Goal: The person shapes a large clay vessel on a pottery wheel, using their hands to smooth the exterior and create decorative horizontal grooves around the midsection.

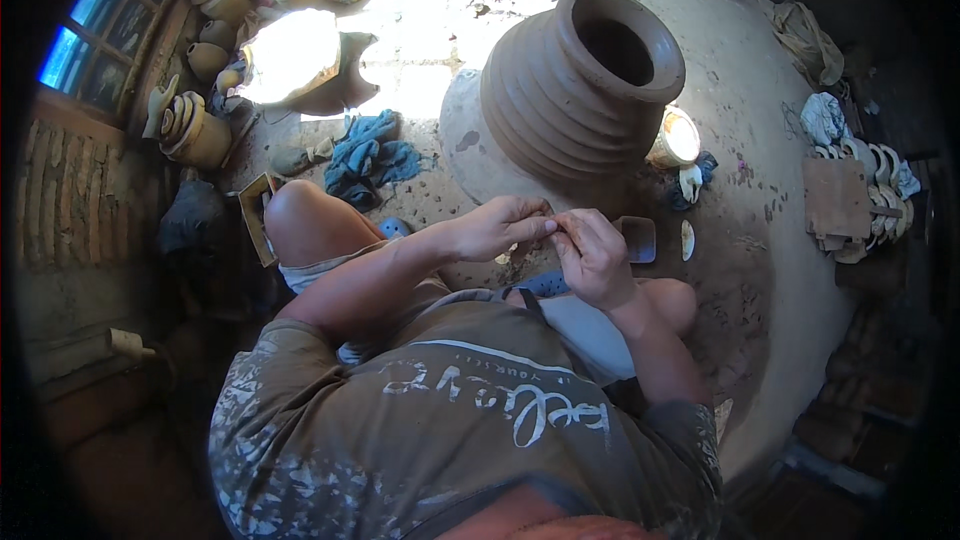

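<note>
My left hand [505, 232] and my right hand [588, 250] meet in front of my lap, fingertips pinched together on something too small or hidden to make out. Just beyond them stands a large ribbed clay pot [560, 110] with a wide dark mouth and thick rim, upright on a round pale base [462, 145]. A plastic tub [636, 238] sits on the floor right of my right hand, with a small pale oval piece [688, 240] beside it.
A blue cloth [365, 155] lies left of the pot. Several clay vessels [195, 135] line the window wall. A pale bucket [676, 137] stands behind the pot's right side. Boards and curved pieces [838, 195] are at the right. A cardboard box [255, 220] is by my left knee.
</note>
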Motion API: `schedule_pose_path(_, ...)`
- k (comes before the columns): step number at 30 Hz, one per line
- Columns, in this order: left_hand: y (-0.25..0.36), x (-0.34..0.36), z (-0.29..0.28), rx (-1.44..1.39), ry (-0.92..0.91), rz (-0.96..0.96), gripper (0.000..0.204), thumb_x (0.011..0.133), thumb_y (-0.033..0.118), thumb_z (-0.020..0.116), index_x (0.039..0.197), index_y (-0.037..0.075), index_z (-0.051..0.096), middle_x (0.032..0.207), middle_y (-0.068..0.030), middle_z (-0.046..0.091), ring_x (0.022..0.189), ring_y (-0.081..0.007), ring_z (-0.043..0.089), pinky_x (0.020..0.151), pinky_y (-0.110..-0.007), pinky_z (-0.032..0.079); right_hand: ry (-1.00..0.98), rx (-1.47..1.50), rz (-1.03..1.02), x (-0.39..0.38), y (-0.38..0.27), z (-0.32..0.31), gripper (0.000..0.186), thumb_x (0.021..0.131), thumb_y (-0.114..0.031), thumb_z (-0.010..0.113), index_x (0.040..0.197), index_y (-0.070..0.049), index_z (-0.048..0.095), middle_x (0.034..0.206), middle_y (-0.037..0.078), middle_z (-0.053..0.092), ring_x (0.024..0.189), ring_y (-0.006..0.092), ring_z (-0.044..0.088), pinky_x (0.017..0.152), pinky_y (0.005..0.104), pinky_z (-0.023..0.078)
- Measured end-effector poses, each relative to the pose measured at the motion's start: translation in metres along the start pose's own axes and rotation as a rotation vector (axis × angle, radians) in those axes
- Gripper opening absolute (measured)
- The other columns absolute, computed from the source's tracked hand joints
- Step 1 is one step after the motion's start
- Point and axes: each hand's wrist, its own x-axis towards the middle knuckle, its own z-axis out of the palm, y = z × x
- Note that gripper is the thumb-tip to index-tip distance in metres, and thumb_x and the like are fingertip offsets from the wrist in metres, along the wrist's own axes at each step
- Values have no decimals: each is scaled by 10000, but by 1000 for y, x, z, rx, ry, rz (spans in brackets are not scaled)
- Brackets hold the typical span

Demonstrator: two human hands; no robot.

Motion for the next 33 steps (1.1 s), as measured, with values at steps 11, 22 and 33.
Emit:
schedule_pose_path(11,26,14,10,-20,252,122,426,1159,400,430,1055,33,618,705,-10,561,589,-114,531,571,-282,465,135,-137,-49,9,10,-17,184,889,11,755,1068,26,715,984,156,692,837,323,697,738,383,582)
schedule_pose_path(22,110,118,-55,86,999,620,572,1002,360,748,1264,-71,477,1153,-210,691,1089,-236,672,948,-368,537,488,-59,264,58,36,-21,136,908,-62,802,1017,18,786,964,139,747,838,245,740,758,328,588)
schedule_pose_path(33,101,139,-80,174,977,648,586,835,160,803,1251,-57,451,1115,-187,684,1035,-234,681,923,-356,555,495,-74,306,89,32,-13,159,847,-86,848,821,2,718,786,125,695,624,213,693,585,344,559)
